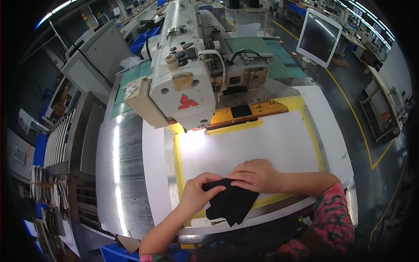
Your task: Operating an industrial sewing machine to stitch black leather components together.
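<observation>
A black fabric piece point(231, 204) lies at the near edge of the white work plate point(262, 144), overhanging the yellow tape border. My left hand point(198, 192) grips its upper left corner between thumb and fingers. My right hand point(255, 174) rests on its upper right part, fingers bent and pressing it down. Both hands sit close together just below the plate's middle. The lower half of the fabric hangs toward the metal table edge.
A large cream industrial sewing machine point(183, 74) stands behind the plate, with an orange clamp frame point(244, 114) under its head. A monitor point(318, 37) stands at the back right. Grey cabinets point(94, 56) and stacked parts point(48, 192) fill the left side.
</observation>
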`<action>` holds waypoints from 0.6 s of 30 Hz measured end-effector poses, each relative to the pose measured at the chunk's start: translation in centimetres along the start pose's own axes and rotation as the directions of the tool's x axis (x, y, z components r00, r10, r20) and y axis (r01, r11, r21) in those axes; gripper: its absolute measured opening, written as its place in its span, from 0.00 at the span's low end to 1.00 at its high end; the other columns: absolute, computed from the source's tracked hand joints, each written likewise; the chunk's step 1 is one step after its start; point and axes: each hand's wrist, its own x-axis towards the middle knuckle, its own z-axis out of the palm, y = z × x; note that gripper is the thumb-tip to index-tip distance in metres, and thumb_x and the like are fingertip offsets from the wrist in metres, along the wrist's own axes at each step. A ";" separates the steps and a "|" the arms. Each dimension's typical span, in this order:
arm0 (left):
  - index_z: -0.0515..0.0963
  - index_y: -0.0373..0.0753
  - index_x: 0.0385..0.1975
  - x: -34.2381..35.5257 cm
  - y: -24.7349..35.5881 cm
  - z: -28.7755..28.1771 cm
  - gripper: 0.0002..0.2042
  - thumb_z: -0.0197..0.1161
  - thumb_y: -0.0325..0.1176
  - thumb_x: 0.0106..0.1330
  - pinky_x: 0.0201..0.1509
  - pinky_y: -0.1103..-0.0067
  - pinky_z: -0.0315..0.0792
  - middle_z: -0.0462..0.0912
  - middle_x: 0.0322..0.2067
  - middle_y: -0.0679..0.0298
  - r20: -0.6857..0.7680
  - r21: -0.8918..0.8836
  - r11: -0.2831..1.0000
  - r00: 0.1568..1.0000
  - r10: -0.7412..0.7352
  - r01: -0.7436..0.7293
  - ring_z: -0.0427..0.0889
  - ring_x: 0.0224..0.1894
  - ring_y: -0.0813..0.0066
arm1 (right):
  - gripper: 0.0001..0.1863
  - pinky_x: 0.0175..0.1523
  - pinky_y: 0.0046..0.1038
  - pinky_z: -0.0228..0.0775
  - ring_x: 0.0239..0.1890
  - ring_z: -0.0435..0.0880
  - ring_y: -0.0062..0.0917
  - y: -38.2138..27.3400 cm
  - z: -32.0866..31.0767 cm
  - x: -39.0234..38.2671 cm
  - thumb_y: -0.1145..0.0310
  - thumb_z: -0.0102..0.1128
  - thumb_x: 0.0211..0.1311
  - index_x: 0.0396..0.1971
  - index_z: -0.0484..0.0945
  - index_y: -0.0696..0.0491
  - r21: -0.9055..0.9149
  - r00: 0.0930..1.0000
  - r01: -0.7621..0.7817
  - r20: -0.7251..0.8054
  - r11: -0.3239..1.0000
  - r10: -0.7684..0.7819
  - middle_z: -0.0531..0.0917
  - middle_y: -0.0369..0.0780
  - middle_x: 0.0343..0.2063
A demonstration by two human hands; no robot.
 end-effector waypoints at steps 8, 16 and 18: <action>0.68 0.35 0.57 0.9 -1.5 0.1 0.34 0.71 0.49 0.55 0.56 0.74 0.71 0.75 0.53 0.54 0.222 -0.480 0.870 0.944 0.245 -0.113 0.75 0.55 0.71 | 0.12 0.31 0.25 0.74 0.30 0.83 0.26 -0.6 -2.6 0.7 0.76 0.68 0.48 0.35 0.80 0.50 0.149 0.996 -0.087 0.012 0.985 0.086 0.82 0.34 0.30; 0.69 0.42 0.59 -0.8 -2.3 3.3 0.26 0.63 0.38 0.60 0.69 0.64 0.58 0.62 0.65 0.57 0.716 0.280 0.637 0.598 0.360 -0.718 0.60 0.67 0.56 | 0.07 0.31 0.23 0.76 0.27 0.84 0.28 -2.2 -14.7 0.0 0.80 0.64 0.53 0.32 0.76 0.59 0.532 0.953 -0.131 -0.166 0.837 0.255 0.82 0.44 0.27; 0.69 0.41 0.58 -0.9 -2.6 3.8 0.24 0.61 0.40 0.63 0.69 0.64 0.58 0.62 0.65 0.56 0.751 0.214 0.629 0.537 0.383 -0.747 0.61 0.67 0.57 | 0.06 0.32 0.20 0.76 0.27 0.82 0.25 -1.5 -16.5 -0.9 0.79 0.60 0.56 0.33 0.73 0.60 0.695 0.852 -0.003 -0.374 0.719 0.366 0.80 0.45 0.28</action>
